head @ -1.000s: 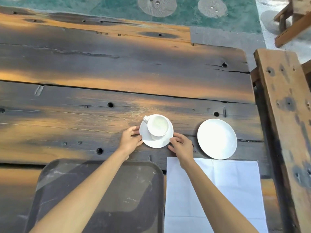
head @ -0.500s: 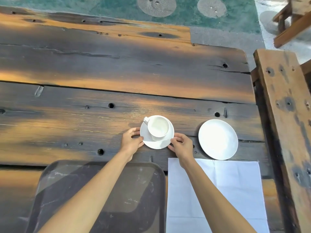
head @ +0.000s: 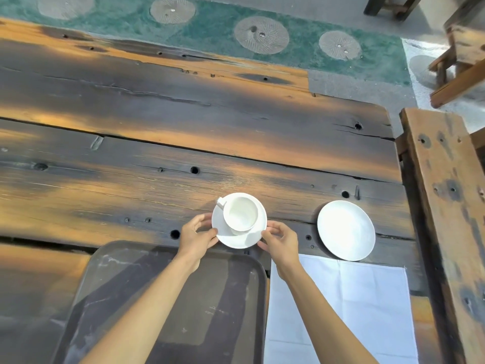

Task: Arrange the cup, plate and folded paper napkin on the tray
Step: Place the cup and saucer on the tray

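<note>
The left hand point(head: 196, 239) pinches the saucer point(head: 244, 239) at its 8 o'clock edge, and the right hand point(head: 282, 241) pinches the same saucer at its 4 o'clock edge, so both hands are clamped on its rim. The white cup point(head: 240, 212) stands upright on the saucer, its handle pointing to 10 o'clock. Whether the saucer rests on the wooden table point(head: 183, 127) or is just lifted cannot be told. The dark tray point(head: 131, 298) lies at 7 o'clock from the saucer, nothing on it. The white plate point(head: 346, 229) sits at 3 o'clock, well apart. The paper napkin point(head: 341, 311) lies flat at 5 o'clock, just beside the tray.
</note>
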